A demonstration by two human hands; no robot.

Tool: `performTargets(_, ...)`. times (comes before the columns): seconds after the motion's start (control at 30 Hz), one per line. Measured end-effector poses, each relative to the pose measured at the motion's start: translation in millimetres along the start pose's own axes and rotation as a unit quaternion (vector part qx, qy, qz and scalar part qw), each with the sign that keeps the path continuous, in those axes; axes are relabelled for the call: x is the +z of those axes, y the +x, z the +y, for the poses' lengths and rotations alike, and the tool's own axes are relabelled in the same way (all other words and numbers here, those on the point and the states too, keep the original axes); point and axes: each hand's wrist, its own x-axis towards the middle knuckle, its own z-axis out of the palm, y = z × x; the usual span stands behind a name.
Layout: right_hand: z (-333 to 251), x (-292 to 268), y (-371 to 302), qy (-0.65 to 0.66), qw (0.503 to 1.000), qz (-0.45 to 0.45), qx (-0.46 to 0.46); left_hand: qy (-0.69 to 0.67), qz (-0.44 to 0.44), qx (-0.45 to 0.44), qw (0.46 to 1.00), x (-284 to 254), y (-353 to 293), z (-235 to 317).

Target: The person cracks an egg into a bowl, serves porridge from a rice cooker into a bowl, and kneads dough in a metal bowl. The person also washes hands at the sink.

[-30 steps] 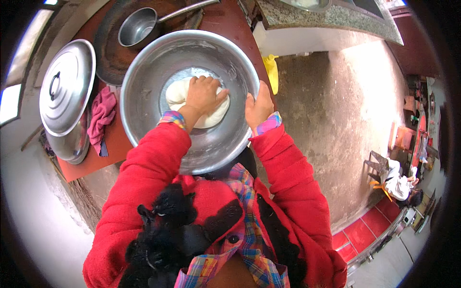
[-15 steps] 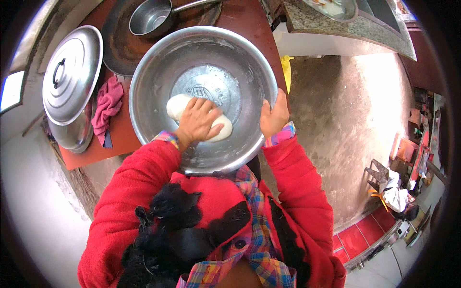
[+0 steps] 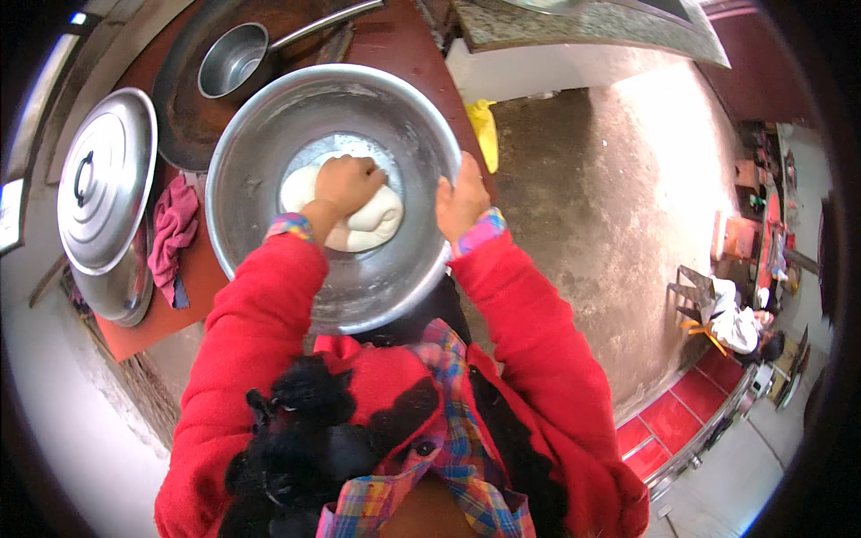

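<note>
A wide metal basin (image 3: 368, 291) sits at the front edge of a red-brown table. Inside it lies a lump of white dough (image 3: 381, 215), folded over on itself with a rolled end at the right. My left hand (image 3: 348, 186) presses down into the middle of the dough, its fingers curled and knuckles up. At the basin's right rim, my right hand (image 3: 462, 199) grips the edge, the thumb on the inner side and the fingers mostly outside.
Left of the basin stands a lidded metal pot (image 3: 108, 179) beside a dark pink cloth (image 3: 175, 229). Behind are a long-handled saucepan (image 3: 235, 63) and a broad dark pan (image 3: 184, 117). A yellow item (image 3: 484, 134) hangs by the table's right edge. A person (image 3: 740, 327) is far right.
My left hand has gone from lying spread over the dough to curled into it. The dough has changed from a long smooth shape to a folded lump. The view has shifted, while my right hand stays on the rim.
</note>
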Motion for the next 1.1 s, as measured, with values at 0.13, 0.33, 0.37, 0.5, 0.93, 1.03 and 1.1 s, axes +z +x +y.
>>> performTargets(0.13, -6, -2, 4, -0.01, 1.0, 0.006, 0.022, -0.019, -0.049, 0.03, 0.998, -28, -24, 16)
performTargets(0.33, -3, 2, 6, 0.018, 0.998, -0.04, 0.042, 0.074, 0.164, 0.116, 0.977, 0, -81, 34)
performTargets(0.37, 0, 4, 7, 0.026, 0.998, -0.043, 0.028, 0.084, 0.164, 0.114, 0.976, 3, -77, 36)
performTargets(0.5, -5, -3, 7, 0.036, 0.996, -0.067, 0.035, 0.11, 0.136, 0.089, 0.98, 10, -45, 38)
performTargets(0.93, -8, -3, 4, 0.001, 0.997, -0.047, 0.066, 0.157, 0.079, 0.079, 0.981, 10, 2, 27)
performTargets(1.03, -14, -4, 5, -0.003, 0.994, -0.047, 0.103, 0.005, 0.066, 0.164, 0.984, -15, -16, 14)
performTargets(1.1, -7, 0, 4, -0.013, 0.995, -0.017, 0.096, -0.03, -0.028, 0.118, 0.992, -39, -34, 8)
